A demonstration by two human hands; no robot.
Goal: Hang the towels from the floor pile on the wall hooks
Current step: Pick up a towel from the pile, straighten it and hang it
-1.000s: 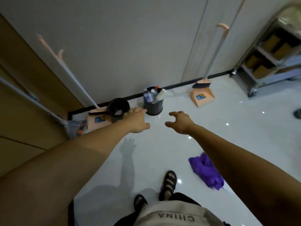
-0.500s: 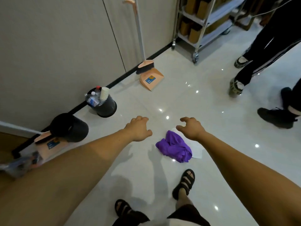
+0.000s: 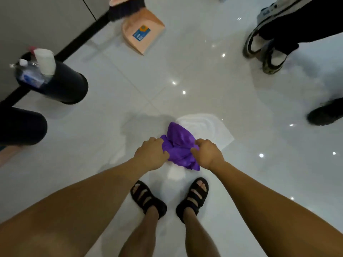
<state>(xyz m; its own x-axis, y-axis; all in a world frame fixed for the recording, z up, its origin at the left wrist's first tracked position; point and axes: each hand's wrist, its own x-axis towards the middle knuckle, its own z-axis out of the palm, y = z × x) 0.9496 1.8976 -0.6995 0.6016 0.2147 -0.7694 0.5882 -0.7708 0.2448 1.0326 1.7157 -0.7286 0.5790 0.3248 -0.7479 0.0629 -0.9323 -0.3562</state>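
Observation:
A crumpled purple towel (image 3: 178, 143) lies on the glossy white floor just ahead of my sandalled feet. Under it lies a white towel (image 3: 206, 127), spread flat and sticking out to the right and behind. My left hand (image 3: 151, 154) grips the purple towel's left edge with curled fingers. My right hand (image 3: 207, 153) grips its right edge the same way. No wall hooks are in view.
A black bin (image 3: 61, 86) with bottles and a paper roll stands at the left by the wall, another black bin (image 3: 20, 127) nearer the left edge. A peach dustpan (image 3: 143, 32) and brush lie at the top. Other people's shoes (image 3: 265, 45) stand at the right.
My view has dropped toward the floor. Both hands, held open in the air before, have come down onto the purple towel and taken hold of its two sides.

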